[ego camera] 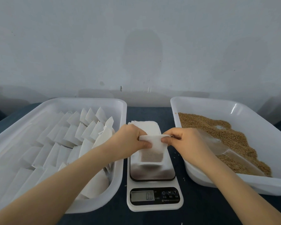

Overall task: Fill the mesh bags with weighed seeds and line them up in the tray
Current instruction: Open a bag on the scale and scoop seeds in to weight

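Bare left hand (132, 139) and right hand (186, 141), bare forearms (71, 172).

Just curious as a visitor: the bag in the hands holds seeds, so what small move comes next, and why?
Probably drawing shut the mouth of the mesh bag. The left hand and right hand pinch its top edge over the scale, seeds already sit in its bottom, and bags line the tray nearby.

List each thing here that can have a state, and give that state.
Scale: on, digits showing.
Bag: part-filled, held over the scale.
Left hand: pinching the bag's top.
Right hand: pinching the bag's top.
Left tray: holds rows of bags.
Right tray: holds loose seeds.
Scoop: lying in the seeds.
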A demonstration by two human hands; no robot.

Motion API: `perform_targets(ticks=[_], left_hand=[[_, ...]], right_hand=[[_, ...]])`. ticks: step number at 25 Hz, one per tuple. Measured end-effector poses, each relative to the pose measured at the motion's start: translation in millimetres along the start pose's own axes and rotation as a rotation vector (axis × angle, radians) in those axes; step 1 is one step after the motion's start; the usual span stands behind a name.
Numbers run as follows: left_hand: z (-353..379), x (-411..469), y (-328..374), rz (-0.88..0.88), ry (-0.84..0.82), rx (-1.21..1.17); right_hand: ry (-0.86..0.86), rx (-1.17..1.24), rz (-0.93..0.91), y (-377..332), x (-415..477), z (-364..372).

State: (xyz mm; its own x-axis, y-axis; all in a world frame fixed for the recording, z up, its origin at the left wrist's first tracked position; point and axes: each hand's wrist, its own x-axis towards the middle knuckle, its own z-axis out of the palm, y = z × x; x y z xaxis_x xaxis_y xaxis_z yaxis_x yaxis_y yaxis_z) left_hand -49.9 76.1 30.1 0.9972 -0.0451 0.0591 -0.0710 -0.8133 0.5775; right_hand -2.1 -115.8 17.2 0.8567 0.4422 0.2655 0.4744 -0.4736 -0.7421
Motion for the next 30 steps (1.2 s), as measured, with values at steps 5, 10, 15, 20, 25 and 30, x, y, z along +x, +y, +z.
perform_targets(ticks=[5, 10, 15, 20, 25, 30], left_hand=[[6.3, 0.2, -7.0, 0.036, 0.014, 0.033], [3.3, -2.4, -7.1, 0.070, 0.019, -0.030], [2.3, -2.7, -7.4, 0.045, 0.049, -0.053], [2.7, -4.7, -5.6, 0.035, 0.060, -0.031], [2.8, -4.9, -5.6, 0.028, 0.058, -0.028], [3.4, -4.4, -6.4, 0.033, 0.057, -0.027]], right_hand=[[-0.031, -0.058, -0.007, 3.6, 0.6, 0.6], [-0.061, -0.135, -0.046, 5.2, -2.6, 1.4], [-0.044, -0.114, -0.065, 6.5, -2.7, 1.5], [-0.039, -0.116, -0.073, 8.0, -3.0, 1.3], [-0.038, -0.118, -0.078, 8.9, -2.8, 1.6], [-0.036, -0.124, -0.083, 9.4, -2.5, 1.5]])
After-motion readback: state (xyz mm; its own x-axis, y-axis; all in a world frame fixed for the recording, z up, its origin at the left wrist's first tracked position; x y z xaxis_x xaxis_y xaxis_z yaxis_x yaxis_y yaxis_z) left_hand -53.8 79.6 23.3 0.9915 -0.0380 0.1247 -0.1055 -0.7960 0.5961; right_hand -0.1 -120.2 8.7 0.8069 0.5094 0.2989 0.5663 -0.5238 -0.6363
